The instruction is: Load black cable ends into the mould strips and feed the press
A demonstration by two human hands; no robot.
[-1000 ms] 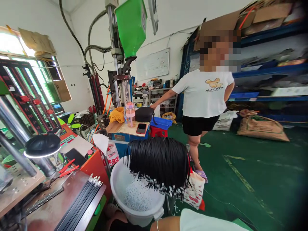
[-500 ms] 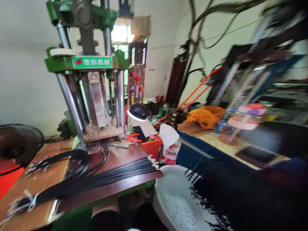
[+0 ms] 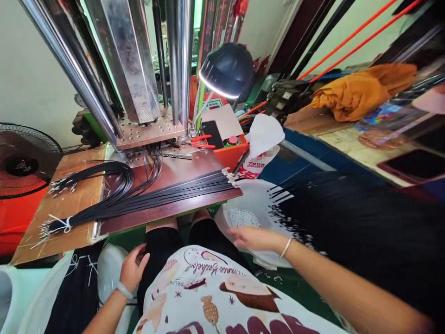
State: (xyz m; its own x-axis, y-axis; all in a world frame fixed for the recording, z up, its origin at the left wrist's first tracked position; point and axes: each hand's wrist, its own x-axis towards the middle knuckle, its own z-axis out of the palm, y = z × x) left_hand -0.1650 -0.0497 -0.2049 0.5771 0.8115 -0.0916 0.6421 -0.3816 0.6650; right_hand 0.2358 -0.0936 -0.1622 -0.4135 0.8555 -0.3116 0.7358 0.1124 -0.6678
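Two bare hands hover below the front of a workshop table (image 3: 184,168). The left hand (image 3: 134,271), lower left of the frame, has thumb and fingers apart with nothing between them. The right hand (image 3: 255,239), lower centre, is motion-blurred at the white tub (image 3: 255,197); its fingers stretch out, though whether they hold anything cannot be told. Black cables (image 3: 181,191) lie across the table, left of centre, their pale ends lined up at its right edge, probably to keep them untangled and within reach. A white tie (image 3: 66,224) cinches the other end, likely to stop the bunch fanning out. At right, a blurred black mass (image 3: 361,241) shows pale tips by the tub, which contains pale pellets (image 3: 243,218). A lamp (image 3: 227,69), upper centre, leans in beside the press (image 3: 130,65), presumably to light close work.
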